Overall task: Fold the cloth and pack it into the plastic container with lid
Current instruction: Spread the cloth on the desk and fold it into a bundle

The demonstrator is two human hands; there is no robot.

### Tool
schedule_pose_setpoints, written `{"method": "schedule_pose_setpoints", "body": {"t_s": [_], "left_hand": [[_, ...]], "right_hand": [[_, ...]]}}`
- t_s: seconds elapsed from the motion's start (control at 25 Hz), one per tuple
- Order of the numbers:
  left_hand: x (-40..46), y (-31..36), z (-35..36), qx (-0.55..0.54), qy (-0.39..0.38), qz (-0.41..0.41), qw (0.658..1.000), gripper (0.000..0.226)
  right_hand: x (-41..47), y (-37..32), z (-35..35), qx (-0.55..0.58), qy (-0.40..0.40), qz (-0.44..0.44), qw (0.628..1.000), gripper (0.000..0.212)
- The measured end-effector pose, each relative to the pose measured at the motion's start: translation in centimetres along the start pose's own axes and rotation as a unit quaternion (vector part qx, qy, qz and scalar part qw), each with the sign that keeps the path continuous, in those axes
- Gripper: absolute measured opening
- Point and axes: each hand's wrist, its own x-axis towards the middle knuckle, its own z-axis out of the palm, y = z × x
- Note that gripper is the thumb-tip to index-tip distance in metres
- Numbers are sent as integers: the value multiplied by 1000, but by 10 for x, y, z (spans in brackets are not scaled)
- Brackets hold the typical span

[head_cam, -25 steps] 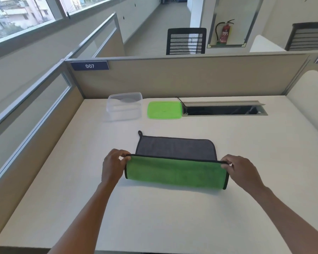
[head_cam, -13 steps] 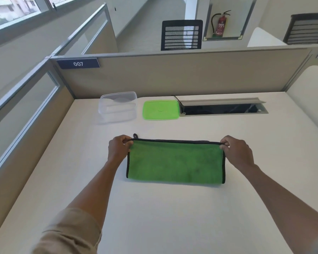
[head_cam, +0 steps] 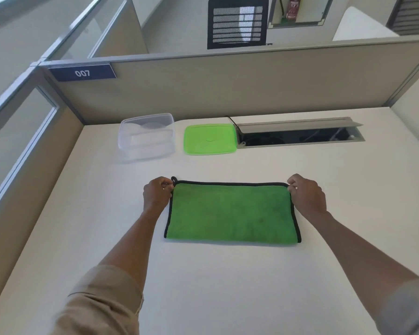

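A green cloth [head_cam: 231, 212] with black edging lies folded in half on the white desk, green side up, its far edges lined up. My left hand [head_cam: 156, 194] pinches its far left corner by the small hanging loop. My right hand [head_cam: 305, 195] pinches the far right corner. Behind the cloth stands a clear plastic container [head_cam: 146, 136], open on top. Its green lid [head_cam: 209, 139] lies flat on the desk just to the right of it.
An open cable tray [head_cam: 300, 134] with a raised metal flap is set into the desk at the back right. Beige partition walls [head_cam: 228, 88] close off the desk at the back and left. A curved desk edge rises at the far right.
Both hands carried the near half of the cloth over to the far edge, covering the grey side. The cloth now lies flat, folded in half, and the view has tilted downward.
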Motion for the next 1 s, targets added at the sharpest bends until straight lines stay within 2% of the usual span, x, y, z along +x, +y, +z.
{"method": "schedule_pose_setpoints", "body": {"t_s": [0.12,0.2,0.36,0.44,0.6,0.68,0.76,0.84,1.0], "left_hand": [[4,-8,5,14,16,-9,1000,17],[5,-11,8,31,17,-14,999,21],[7,-6,11,55,9,-62,996,31],[6,-1,13,74,11,-75,994,28],[7,5,16,101,-29,-89,990,34],[7,6,18,78,-62,-120,988,29],[7,6,20,55,-84,-139,985,28],[5,5,22,49,-101,-146,983,31],[5,4,22,57,-119,-165,977,37]], "right_hand": [[-6,-1,10,20,-23,32,999,40],[-13,-8,16,15,-32,28,999,44],[-39,-55,27,41,-32,-37,998,40],[-60,-91,37,73,-43,-83,993,35],[-106,-164,67,96,-163,-175,966,31],[-128,-187,87,59,-214,-223,949,42],[-147,-199,108,-21,-233,-271,934,53],[-157,-202,123,-93,-213,-297,926,54],[-158,-209,136,-135,-165,-318,924,54]]}}
